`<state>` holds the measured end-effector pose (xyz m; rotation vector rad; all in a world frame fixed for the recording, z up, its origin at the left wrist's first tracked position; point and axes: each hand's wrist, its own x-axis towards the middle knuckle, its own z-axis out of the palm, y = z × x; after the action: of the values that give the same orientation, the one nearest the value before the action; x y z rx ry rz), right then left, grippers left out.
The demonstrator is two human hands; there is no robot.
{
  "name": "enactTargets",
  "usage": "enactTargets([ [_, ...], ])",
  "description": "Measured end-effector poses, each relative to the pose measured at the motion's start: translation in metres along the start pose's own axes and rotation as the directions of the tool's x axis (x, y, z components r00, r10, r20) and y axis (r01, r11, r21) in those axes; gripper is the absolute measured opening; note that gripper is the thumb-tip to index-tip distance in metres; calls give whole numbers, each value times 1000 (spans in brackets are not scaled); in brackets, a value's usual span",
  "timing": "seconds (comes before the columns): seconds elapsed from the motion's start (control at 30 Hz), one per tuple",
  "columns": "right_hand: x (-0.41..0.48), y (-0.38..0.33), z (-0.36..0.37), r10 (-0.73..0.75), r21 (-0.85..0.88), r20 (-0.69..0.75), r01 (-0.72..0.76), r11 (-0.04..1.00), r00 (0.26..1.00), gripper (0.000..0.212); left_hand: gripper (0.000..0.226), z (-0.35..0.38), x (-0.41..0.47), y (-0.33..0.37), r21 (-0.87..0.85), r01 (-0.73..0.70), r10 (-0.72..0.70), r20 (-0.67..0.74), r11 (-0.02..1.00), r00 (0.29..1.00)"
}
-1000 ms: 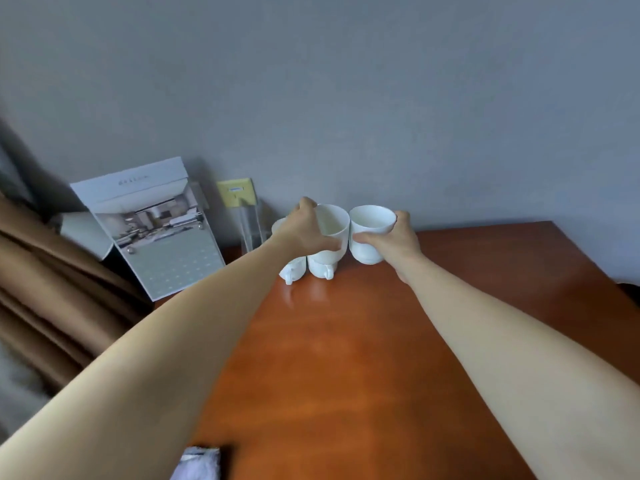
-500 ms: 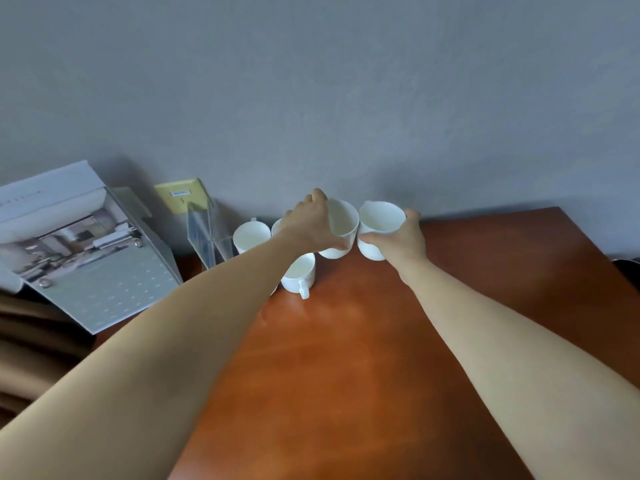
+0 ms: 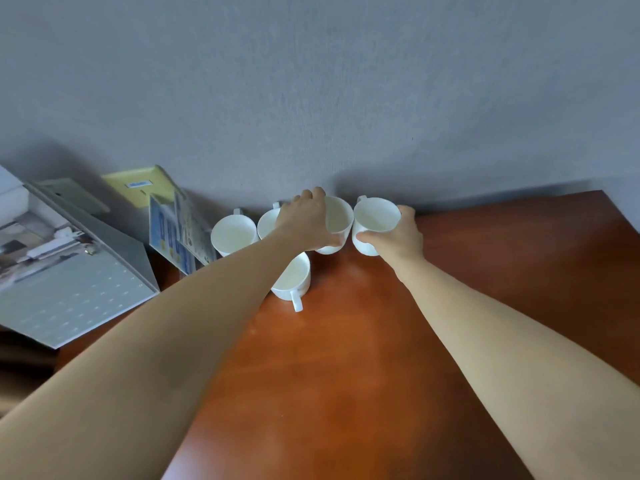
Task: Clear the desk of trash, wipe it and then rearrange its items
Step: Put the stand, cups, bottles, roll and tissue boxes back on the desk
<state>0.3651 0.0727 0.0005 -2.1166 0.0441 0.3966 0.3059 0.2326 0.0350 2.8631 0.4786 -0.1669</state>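
Several white cups stand at the back of the reddish wooden desk [image 3: 346, 375], close to the grey wall. My left hand [image 3: 306, 221] grips one white cup [image 3: 336, 220] around its rim and side. Just to its right, my right hand [image 3: 398, 233] grips another white cup [image 3: 375, 216]. The two held cups nearly touch. A third cup [image 3: 232, 233] and a partly hidden cup [image 3: 268, 221] stand to the left. One more cup [image 3: 294, 278] sits nearer me, handle pointing toward me, partly under my left forearm.
A clear acrylic stand with leaflets [image 3: 180, 233] stands left of the cups, a yellow card [image 3: 142, 183] behind it. A large grey-and-white folder or calendar [image 3: 65, 258] leans at the far left. The desk's right corner [image 3: 602, 199] meets the wall.
The view has tilted down and shifted right, closer to the cups. Both hands still grip their cups, which now sit lower and nearer the wall. The nearest cup shows fully.
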Motion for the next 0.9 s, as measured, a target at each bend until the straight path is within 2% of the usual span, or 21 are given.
enactTargets([
  [0.13,15,6,11,21,9,24,-21,1000,1000,84,84,12,11,-2,103,26,-26,-5,994,1000],
  [0.4,26,13,29,-17,-52,53,19,998,998,84,89,26,20,-15,110,52,-52,-3,993,999],
  [0.57,32,7,30,-50,-70,67,54,996,997,96,88,37,22,-17,84,92,-94,12,992,996],
  [0.73,35,8,26,-70,-53,106,75,996,992,79,90,37,23,-16,97,90,-93,23,991,995],
  [0.9,34,8,29,-74,-75,86,80,994,994,79,97,38,21,-18,83,72,-77,48,994,996],
])
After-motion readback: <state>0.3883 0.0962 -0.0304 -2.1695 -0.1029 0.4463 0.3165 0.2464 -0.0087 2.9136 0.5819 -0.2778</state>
